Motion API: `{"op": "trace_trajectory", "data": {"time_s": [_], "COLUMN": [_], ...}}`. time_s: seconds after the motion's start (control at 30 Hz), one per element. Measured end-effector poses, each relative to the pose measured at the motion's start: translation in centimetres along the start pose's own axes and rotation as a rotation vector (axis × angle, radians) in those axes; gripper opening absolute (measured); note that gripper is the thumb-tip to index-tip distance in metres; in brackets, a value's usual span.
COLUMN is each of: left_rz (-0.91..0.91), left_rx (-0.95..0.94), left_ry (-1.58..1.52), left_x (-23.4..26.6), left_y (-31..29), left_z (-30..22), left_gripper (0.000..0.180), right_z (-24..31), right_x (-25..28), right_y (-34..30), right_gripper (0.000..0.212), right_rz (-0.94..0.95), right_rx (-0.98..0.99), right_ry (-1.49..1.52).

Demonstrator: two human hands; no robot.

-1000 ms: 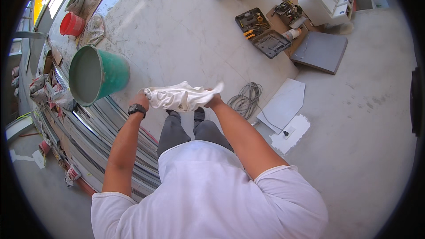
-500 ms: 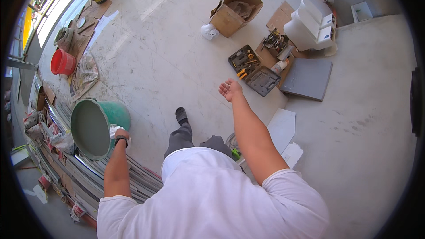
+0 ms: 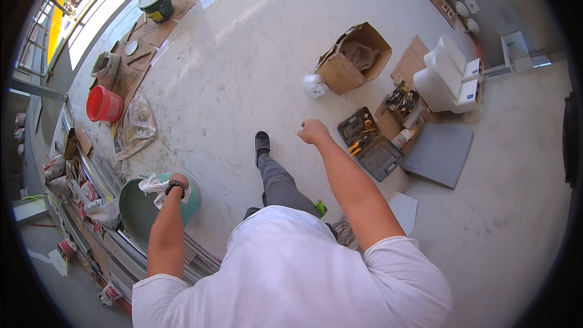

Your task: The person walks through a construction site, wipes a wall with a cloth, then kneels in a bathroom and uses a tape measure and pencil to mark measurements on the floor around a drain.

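My left hand [image 3: 177, 182], fingers wrapped round it, holds a crumpled white cloth [image 3: 155, 187]; a dark band circles the wrist. Behind them is a large green bucket [image 3: 193, 197] with a dull grey-green inside, partly covered from sight by my hand and forearm. Whether my hand touches the bucket's rim, I cannot tell. Out in front, my right hand [image 3: 313, 131] is curled closed with nothing seen in it. The nearest thing to it in the picture is an opened tool case [image 3: 379, 158] on the floor to its right.
A cardboard box [image 3: 340, 73] and a white plastic bundle [image 3: 315, 85] lie ahead. To the right are a white toilet [image 3: 446, 79] and a grey flat box [image 3: 438, 155]. Long metal profiles [image 3: 115, 240] run along the left, beyond which stands a red bucket [image 3: 104, 105].
My right hand has gone from spread fingers to curled ones. My left hand and the cloth now overlap the green bucket's opening more. The surroundings have shifted right and down; one leg is stretched further forward.
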State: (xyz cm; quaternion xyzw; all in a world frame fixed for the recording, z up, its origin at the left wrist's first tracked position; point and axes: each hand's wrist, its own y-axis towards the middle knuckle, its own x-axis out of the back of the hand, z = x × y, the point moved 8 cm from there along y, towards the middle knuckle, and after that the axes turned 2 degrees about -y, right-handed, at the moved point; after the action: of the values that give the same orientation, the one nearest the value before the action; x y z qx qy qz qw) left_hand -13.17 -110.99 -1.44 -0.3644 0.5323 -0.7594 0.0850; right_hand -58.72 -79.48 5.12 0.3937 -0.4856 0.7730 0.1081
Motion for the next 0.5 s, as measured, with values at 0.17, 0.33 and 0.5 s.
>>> {"op": "trace_trajectory", "data": {"time_s": [0.17, 0.33, 0.5], "left_rz": [-1.123, -0.803, -0.005], "left_rx": [-0.244, -0.444, 0.229], "left_ry": [-1.444, -0.155, 0.001], "left_x": [27.3, 28.2, 28.0], "left_y": [-7.1, 0.6, 12.6], "left_z": [-2.4, -16.2, 15.2], "left_gripper": [0.038, 0.044, 0.033], "right_z": [6.0, 14.6, 11.5], "right_x": [3.6, 9.8, 22.2], "right_y": [9.9, 19.5, 27.2], "right_gripper": [0.050, 0.048, 0.056], "right_rz": [0.146, 0.414, 0.254], "right_rx": [-0.006, 0.113, -0.139], "right_ry": [-0.320, 0.582, 1.086]}}
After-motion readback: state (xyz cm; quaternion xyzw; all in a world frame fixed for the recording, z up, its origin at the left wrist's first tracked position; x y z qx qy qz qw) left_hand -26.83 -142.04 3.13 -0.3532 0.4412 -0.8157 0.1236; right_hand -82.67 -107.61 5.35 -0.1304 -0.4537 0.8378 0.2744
